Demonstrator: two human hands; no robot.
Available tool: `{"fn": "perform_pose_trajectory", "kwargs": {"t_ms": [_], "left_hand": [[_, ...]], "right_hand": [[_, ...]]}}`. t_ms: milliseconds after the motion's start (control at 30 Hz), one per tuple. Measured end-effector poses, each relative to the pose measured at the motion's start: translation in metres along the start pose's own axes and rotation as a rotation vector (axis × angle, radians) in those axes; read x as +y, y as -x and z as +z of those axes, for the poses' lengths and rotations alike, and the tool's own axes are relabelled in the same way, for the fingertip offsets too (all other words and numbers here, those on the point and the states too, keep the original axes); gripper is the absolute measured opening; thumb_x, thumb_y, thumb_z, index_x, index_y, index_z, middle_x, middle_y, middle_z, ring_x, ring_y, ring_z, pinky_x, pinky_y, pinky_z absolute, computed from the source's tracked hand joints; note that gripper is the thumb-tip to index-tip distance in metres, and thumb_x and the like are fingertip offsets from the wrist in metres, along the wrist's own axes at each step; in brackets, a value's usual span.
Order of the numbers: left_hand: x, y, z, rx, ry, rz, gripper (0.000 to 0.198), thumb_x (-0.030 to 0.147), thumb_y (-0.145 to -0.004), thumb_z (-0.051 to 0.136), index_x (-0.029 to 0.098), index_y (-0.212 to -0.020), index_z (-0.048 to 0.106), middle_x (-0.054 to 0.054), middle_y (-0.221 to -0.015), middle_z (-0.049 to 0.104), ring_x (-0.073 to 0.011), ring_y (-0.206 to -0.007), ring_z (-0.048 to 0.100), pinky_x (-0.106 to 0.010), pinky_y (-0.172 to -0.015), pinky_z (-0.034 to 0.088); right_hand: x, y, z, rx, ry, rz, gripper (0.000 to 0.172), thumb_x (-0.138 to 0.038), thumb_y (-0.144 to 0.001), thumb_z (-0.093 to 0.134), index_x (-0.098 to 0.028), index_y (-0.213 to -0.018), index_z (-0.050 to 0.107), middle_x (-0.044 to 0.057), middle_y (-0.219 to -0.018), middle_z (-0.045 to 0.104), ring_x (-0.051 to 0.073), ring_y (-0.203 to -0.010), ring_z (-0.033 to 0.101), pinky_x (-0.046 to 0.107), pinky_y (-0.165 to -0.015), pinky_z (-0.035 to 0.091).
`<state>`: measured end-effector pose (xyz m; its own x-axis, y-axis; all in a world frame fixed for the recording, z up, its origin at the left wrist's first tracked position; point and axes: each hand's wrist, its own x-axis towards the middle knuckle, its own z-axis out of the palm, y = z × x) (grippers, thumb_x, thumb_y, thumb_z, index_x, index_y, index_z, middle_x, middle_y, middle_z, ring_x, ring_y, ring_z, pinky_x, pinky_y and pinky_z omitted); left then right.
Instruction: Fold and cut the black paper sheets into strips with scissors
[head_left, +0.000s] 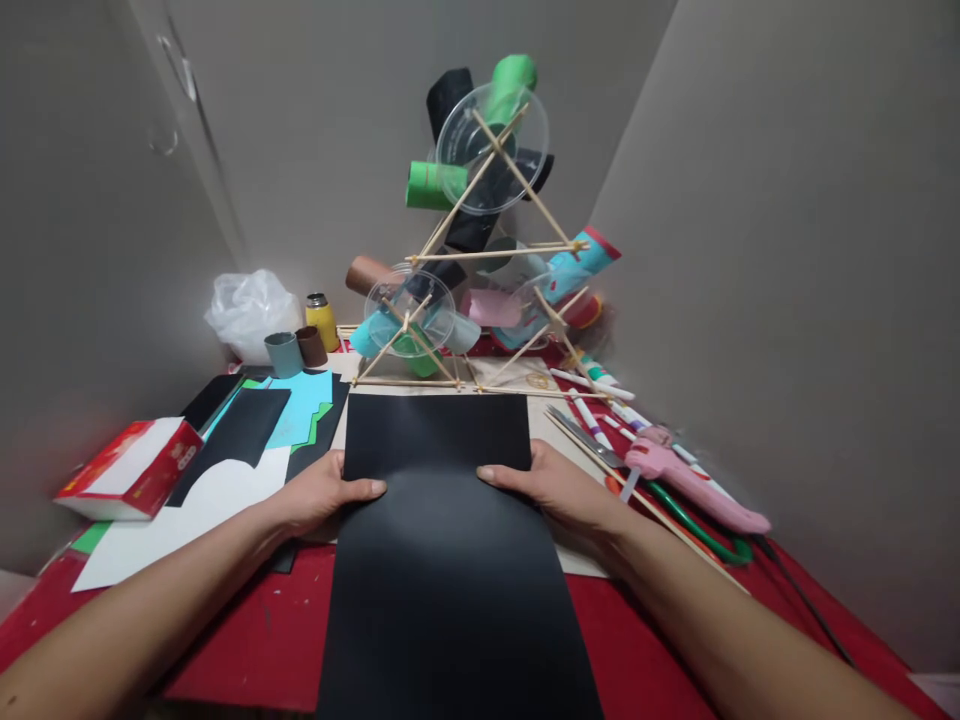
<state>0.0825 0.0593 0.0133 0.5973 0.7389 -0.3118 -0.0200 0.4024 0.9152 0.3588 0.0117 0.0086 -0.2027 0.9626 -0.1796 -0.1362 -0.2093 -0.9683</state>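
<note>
A large black paper sheet (442, 540) lies lengthwise in front of me on the red table (255, 630). My left hand (319, 492) grips its left edge, thumb on top and fingers under. My right hand (551, 482) grips the right edge the same way. Behind the sheet stands a model (480, 260) of wooden sticks, clear plastic lids and coloured paper tubes.
Pink glue gun (694, 487), scissors (600, 450) and markers (592, 385) lie at right. Black, blue, green and white paper pieces (255, 430) and a red box (131, 470) lie at left. A plastic bag (251, 312), small cups and a yellow bottle (322, 320) stand behind. Grey walls close in all round.
</note>
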Motion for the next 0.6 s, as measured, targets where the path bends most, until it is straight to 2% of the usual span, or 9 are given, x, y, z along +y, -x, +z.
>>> {"fn": "perform_pose_trajectory", "kwargs": {"t_ms": [133, 233, 467, 600], "left_hand": [[0.0, -0.002, -0.003, -0.004, 0.0, 0.003, 0.041, 0.023, -0.065, 0.081, 0.016, -0.104, 0.067, -0.009, -0.096, 0.073, -0.0223, -0.085, 0.068, -0.036, -0.081, 0.053], [-0.001, -0.004, -0.005, 0.015, 0.016, -0.008, 0.038, 0.024, -0.064, 0.081, 0.015, -0.099, 0.068, -0.009, -0.093, 0.073, -0.0209, -0.081, 0.068, -0.034, -0.08, 0.053], [-0.001, -0.005, -0.005, 0.079, 0.048, 0.01, 0.029, 0.025, -0.065, 0.081, 0.012, -0.086, 0.069, -0.008, -0.078, 0.073, -0.0165, -0.065, 0.067, -0.028, -0.067, 0.053], [0.0, -0.007, -0.008, 0.081, 0.054, 0.027, 0.03, 0.029, -0.068, 0.079, 0.009, -0.087, 0.069, -0.01, -0.078, 0.073, -0.0173, -0.065, 0.067, -0.029, -0.066, 0.053]], "right_hand": [[0.006, -0.002, -0.003, -0.013, -0.043, 0.029, 0.031, -0.031, -0.068, 0.081, -0.015, -0.093, 0.072, 0.007, -0.082, 0.074, 0.017, -0.068, 0.067, 0.028, -0.064, 0.052], [0.01, -0.004, -0.008, -0.014, -0.076, 0.067, 0.028, -0.029, -0.068, 0.081, -0.014, -0.09, 0.074, 0.007, -0.078, 0.074, 0.017, -0.067, 0.067, 0.027, -0.064, 0.052], [0.008, -0.003, -0.009, -0.033, -0.033, 0.086, 0.033, -0.028, -0.065, 0.083, -0.016, -0.094, 0.075, 0.007, -0.083, 0.075, 0.017, -0.075, 0.068, 0.028, -0.072, 0.053], [0.006, -0.002, -0.007, 0.001, -0.037, 0.083, 0.033, -0.029, -0.062, 0.084, -0.016, -0.091, 0.075, 0.006, -0.078, 0.074, 0.016, -0.068, 0.067, 0.026, -0.066, 0.052]]}}
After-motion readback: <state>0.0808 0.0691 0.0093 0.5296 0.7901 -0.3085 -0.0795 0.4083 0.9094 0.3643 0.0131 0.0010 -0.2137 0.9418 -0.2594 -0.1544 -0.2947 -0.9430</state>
